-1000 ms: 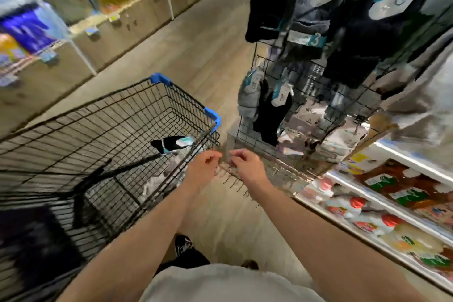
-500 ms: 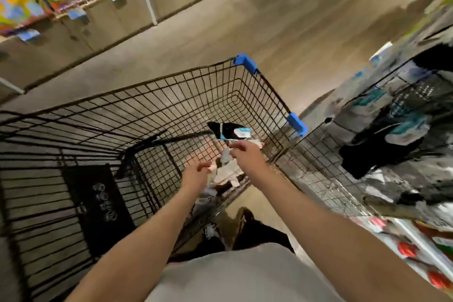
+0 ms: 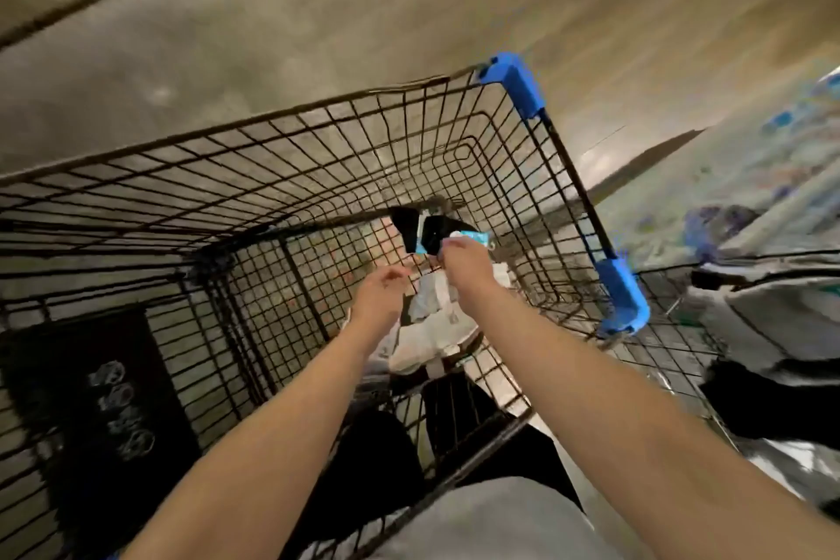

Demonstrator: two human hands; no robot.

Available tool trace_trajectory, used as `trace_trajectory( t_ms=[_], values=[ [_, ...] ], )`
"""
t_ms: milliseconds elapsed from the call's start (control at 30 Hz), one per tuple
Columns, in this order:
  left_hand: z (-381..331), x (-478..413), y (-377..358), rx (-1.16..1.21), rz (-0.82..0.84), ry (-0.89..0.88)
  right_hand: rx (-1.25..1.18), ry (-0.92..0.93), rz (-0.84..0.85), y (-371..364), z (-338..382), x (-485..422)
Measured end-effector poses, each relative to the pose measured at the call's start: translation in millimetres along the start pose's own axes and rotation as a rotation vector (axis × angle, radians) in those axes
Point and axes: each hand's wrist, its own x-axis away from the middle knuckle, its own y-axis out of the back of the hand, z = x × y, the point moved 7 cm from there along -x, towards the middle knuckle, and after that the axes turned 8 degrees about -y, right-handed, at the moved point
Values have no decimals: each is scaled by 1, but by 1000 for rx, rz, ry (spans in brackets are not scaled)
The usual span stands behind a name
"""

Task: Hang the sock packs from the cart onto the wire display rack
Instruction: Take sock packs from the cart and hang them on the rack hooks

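Moved since 0.5 s ago: your view has tipped further down into the cart (image 3: 318,111), the store shelves have left the upper left of the frame, and the wire rack (image 3: 672,359) has slid to the right edge. Both hands now sit deeper in the basket.

Item, right hand (image 3: 463,261): centre of the frame, fingertips at the blue-and-white card label (image 3: 475,236) of the black sock pack (image 3: 416,230). The fingers fold away from the camera, so I cannot tell whether the pinch has closed.

Item, left hand (image 3: 382,291): just left of the right hand, fingers loosely curled, holding nothing.

Item, white sock packs (image 3: 427,332): heaped on the basket floor under both wrists, touching one another.

Handling note, as a judgement: you are picking up the next pack. Take the black pack by its card label rather than the fabric, so the hanging end stays free for a rack peg. Lift it straight up past the basket wires before you turn toward the right edge. Your left hand is free to steady the heap.

Count: 1 cart, 2 blue corner guards (image 3: 518,82), 1 rack, 1 black pack, 2 hands. The white packs overlap and blur, so I cannot tell their number. Socks on the rack are too smeared to count.
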Motion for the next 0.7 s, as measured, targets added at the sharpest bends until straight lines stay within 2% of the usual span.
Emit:
trace_trajectory(
  t_ms=[67, 200, 300, 500, 600, 700],
  values=[
    [0, -27, -19, 6, 21, 35, -42, -71, -53, 4, -3, -30],
    [4, -71, -55, -32, 131, -6, -172, -273, -45, 1, -24, -82],
    [15, -95, -66, -104, 145, -12, -333, -397, -48, -6, -36, -102],
    [57, -129, -78, -26, 173, 9, -388, -274, -173, -19, -38, -131],
    [105, -159, -92, 41, 167, 25, -459, -256, -196, -21, -36, -140],
    [72, -142, -83, 25, 187, 12, -491, -269, -172, -28, -27, -142]
  ],
)
